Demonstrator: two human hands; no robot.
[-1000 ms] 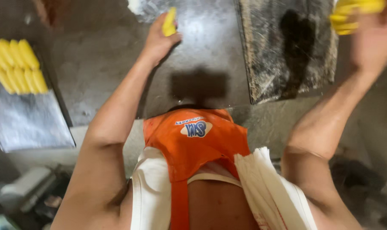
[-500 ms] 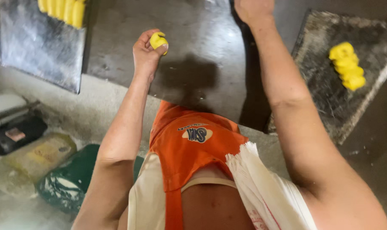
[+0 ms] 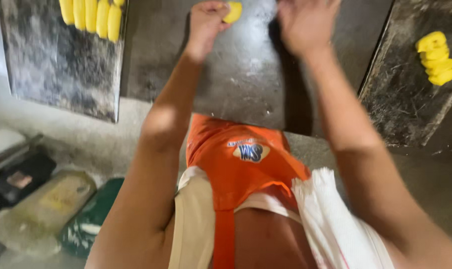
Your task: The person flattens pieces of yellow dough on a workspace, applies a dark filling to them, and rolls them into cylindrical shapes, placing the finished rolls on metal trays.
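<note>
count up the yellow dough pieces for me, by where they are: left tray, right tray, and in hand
Yellow dough pieces on the left tray: 5 in view, cut by the frame edge
Yellow dough pieces on the right tray: 4, stacked close together
Yellow dough piece in the left hand: 1
Right hand: 0
Total: 10

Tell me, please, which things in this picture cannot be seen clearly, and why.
- Right hand: motion blur in the head view; whether it holds anything cannot be told.
- Yellow dough piece in the left hand: partly covered by the fingers, near the top edge.
- Yellow rolls on the left tray: cut off by the top edge.
- Things on the floor, lower left: blurred, kind unclear.
</note>
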